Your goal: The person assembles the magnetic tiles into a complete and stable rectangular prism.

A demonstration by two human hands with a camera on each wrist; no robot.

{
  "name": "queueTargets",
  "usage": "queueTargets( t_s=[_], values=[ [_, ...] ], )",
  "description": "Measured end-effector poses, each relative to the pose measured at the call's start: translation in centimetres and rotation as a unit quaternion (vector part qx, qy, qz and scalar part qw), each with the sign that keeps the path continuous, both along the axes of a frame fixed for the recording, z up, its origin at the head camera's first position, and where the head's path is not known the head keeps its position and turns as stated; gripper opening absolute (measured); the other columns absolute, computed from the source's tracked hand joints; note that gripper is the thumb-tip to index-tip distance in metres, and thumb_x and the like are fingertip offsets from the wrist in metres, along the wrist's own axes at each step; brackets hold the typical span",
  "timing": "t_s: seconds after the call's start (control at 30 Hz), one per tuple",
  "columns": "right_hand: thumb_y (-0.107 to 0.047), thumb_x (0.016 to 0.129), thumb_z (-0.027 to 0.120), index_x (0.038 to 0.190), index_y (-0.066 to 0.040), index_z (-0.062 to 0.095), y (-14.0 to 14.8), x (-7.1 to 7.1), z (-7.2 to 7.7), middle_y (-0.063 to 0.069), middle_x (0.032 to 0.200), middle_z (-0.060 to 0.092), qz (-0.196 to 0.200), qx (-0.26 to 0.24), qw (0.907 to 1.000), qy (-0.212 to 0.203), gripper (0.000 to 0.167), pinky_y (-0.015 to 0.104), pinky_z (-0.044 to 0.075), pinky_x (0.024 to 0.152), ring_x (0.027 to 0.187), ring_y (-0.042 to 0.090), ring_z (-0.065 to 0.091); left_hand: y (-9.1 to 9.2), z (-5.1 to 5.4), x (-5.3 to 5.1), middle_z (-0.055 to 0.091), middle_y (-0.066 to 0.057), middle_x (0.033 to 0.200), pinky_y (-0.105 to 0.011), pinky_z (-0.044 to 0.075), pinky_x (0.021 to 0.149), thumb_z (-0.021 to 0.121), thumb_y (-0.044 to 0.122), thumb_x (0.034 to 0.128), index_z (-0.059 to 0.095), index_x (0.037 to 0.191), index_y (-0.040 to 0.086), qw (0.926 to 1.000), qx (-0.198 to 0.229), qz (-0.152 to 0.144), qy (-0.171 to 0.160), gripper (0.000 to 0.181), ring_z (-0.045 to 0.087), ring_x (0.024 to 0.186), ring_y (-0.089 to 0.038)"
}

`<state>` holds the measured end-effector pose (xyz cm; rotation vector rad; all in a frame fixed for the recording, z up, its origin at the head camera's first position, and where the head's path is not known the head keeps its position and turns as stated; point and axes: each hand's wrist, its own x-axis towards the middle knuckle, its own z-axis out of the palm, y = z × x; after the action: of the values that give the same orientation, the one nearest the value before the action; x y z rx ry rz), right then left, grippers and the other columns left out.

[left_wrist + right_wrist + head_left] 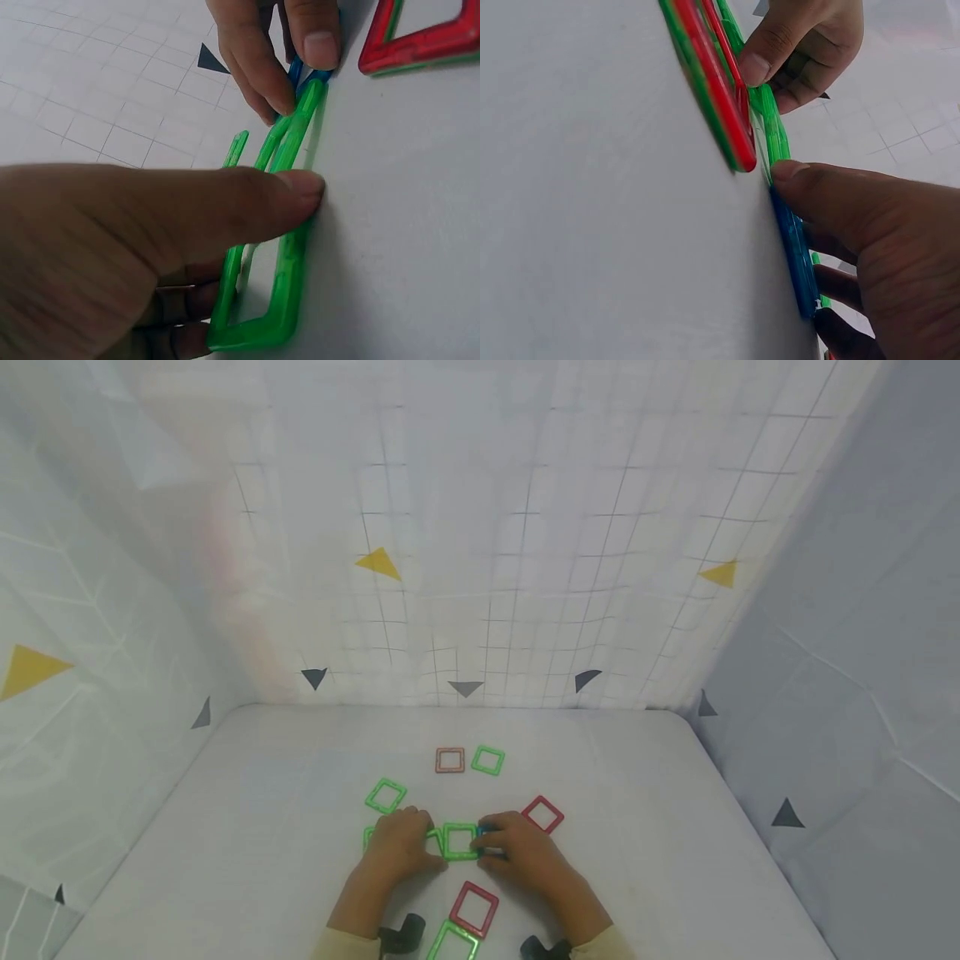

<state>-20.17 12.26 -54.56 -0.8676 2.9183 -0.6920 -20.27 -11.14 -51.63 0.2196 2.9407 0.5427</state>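
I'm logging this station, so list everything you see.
Squares: at least five, green, spread about
Squares: two, red, right and near side
Square: one, orange, far side
Square: at least one, blue, central
Table: one, white, below
Walls: three, pale, left, back, right
Lines: many, grey, on walls
Triangles: three, yellow, left and back walls
Triangles: several, grey-black, walls
Devices: two, black, at wrists
Sleeves: two, beige, near side
Left hand: one, bare, holding green
Right hand: one, bare, holding blue

From here I see glossy plastic in the blue frame (791,251), the green frame (778,139) beside it and the red frame (714,84) near it; the tabletop (615,210) under it looks matt and smooth, the sheeting (832,568) to its right creased.
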Motion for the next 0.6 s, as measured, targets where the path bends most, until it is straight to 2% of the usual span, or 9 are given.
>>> queueTargets(
  t_s=[0.3,0.6],
  values=[
    [-0.035,0.085,0.077,0.107,-0.038,0.076,-0.13,0.03,0.0,-0.011,0.125,0.066,-0.005,-0.006,0.9997,0.024,0.022,0.04,0.05,0.104,0.121,0.014,0.057,0.15,0.32,0.21,0.057,0.003,0.08,-0.04,0.054,0.073,0.091,0.04,0.0623,0.066,0.095,0.013,0.9993,0.005,0.029,-0.022,0.049,0.052,0.071,-0.017],
    [-0.034,0.086,0.077,0.106,-0.036,0.076,-0.13,0.1,0.49,-0.01,0.125,0.066,0.0,-0.01,0.9997,0.022,0.02,0.039,0.049,0.104,0.122,0.014,0.057,0.06,0.57,0.32,0.055,0.002,0.074,-0.038,0.051,0.067,0.09,0.038,0.0635,0.062,0.086,0.015,0.998,-0.014,0.056,-0.027,0.043,0.051,0.066,-0.018]
  ],
)
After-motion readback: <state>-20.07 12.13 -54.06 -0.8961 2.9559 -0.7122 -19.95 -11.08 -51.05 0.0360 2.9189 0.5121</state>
